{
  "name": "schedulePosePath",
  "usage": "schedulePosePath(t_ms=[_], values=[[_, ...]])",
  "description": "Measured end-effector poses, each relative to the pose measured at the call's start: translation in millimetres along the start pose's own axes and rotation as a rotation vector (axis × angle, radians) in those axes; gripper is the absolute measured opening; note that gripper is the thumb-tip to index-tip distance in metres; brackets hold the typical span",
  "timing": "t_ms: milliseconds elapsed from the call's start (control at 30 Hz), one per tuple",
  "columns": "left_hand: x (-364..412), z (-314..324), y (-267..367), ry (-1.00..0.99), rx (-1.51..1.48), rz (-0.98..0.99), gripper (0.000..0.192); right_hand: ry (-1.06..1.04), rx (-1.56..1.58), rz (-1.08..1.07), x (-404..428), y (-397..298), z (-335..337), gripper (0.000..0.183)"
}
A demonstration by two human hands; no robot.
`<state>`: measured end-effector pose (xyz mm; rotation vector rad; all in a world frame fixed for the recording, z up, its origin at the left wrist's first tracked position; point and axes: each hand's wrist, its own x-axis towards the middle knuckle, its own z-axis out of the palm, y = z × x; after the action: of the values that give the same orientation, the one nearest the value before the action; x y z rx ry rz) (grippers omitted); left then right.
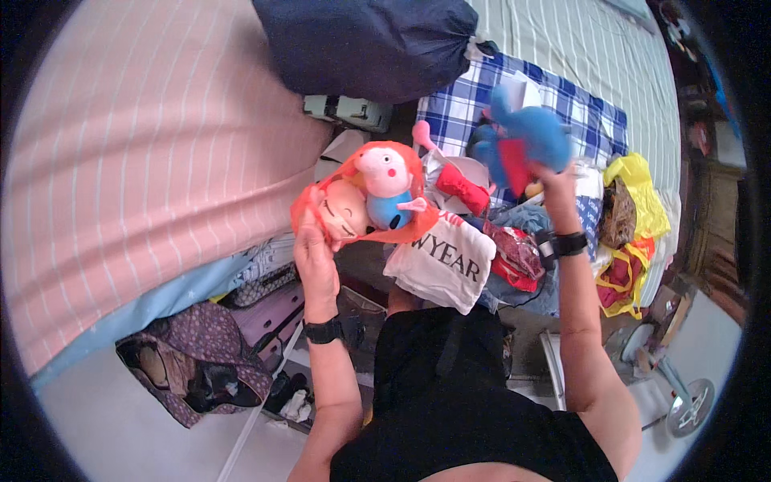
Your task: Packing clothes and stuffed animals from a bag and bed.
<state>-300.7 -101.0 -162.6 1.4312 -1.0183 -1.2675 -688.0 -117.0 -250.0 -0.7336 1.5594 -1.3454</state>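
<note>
My left hand [314, 256] grips the edge of a sheer orange bag [425, 224] at its left side. Inside lie a pink pig plush toy [385, 172] in a blue outfit and a round, pale plush face [346, 212] with stitched closed eyes. Raised on the right, my right hand [559, 181] holds a blue plush toy [539, 135] with a red part, blurred. Below the bag is a folded white cloth [446, 259] bearing writing. A pink and red plush toy [461, 187] lies between the two hands.
A large dark stuffed bag [367, 48] sits ahead by a blue checked cloth [449, 114]. Pink striped bedding [162, 132] spreads left. Yellow bags [650, 205] stand right. An open patterned bag [199, 337] rests on the floor, lower left, near a white pole [259, 403].
</note>
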Motion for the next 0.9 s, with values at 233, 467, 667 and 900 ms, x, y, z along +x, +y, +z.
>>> schedulePosePath(t_ms=[233,467,667,900], values=[[-18.2,7.0,20.4,-0.087,-0.047,0.044,0.071,-0.610,-0.435,-0.077,-57.7,51.5,176.4,0.076],[-52.8,10.9,17.4,-0.204,0.113,0.052,0.083,-0.466,-0.287,0.267,-66.8,86.0,259.0,0.041],[-75.6,4.9,22.9,-0.244,0.060,-0.061,0.097,-0.544,-0.309,0.094,-61.9,89.1,259.9,0.037],[-50.1,3.9,8.4,-0.184,0.175,0.082,0.087,-0.578,-1.161,-0.256,-93.8,51.3,265.0,0.043]])
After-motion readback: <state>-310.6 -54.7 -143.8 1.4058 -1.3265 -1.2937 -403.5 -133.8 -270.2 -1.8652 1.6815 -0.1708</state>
